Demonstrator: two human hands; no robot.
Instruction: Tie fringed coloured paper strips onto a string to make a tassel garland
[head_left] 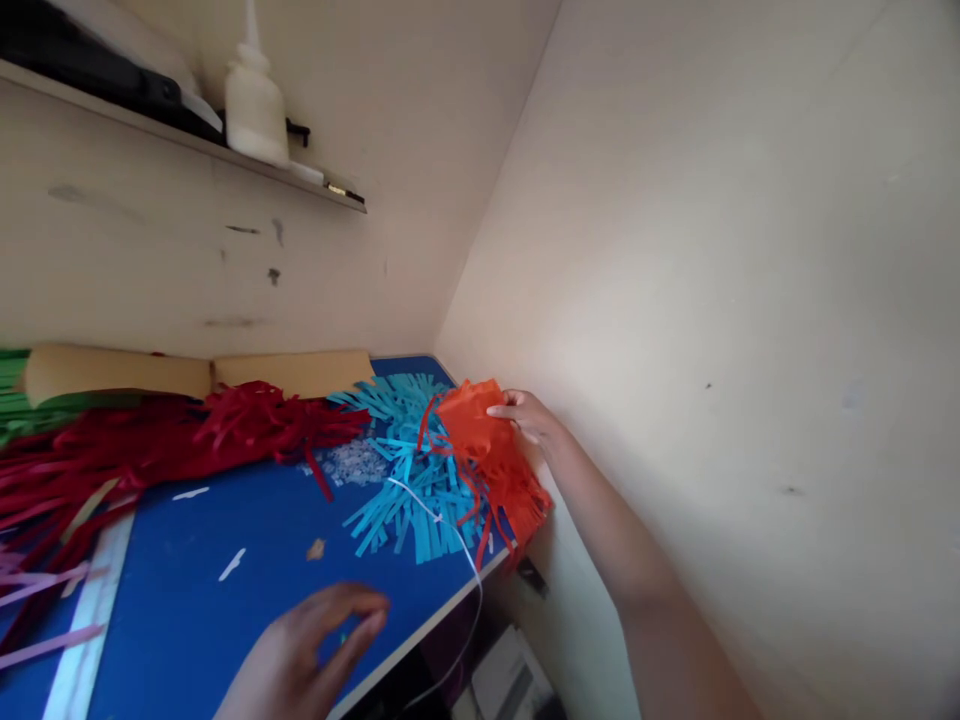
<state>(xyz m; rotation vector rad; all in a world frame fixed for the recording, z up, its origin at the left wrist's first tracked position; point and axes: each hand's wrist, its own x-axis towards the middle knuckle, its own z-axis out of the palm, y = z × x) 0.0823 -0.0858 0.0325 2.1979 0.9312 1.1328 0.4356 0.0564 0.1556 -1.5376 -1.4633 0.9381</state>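
Observation:
My right hand (525, 415) pinches the top edge of an orange-red fringed paper piece (480, 425), which hangs over the table's right corner. Light blue fringed paper (420, 480) lies beside and partly under it. Over the front of the blue table (195, 600) is my left hand (315, 640), its thumb and index finger curled toward each other. The fingertips are close together, and something small and green shows between the fingers, too small to make out. A thin white cord (471, 560) runs from the light blue paper over the table edge.
Dark red fringed paper (165, 440), green paper (15, 385) and brown card (292, 373) lie along the back left. Small clear pieces (356, 462) are piled mid-table. A shelf (180, 135) above holds a white glue bottle (255, 105). Walls bound the back and right.

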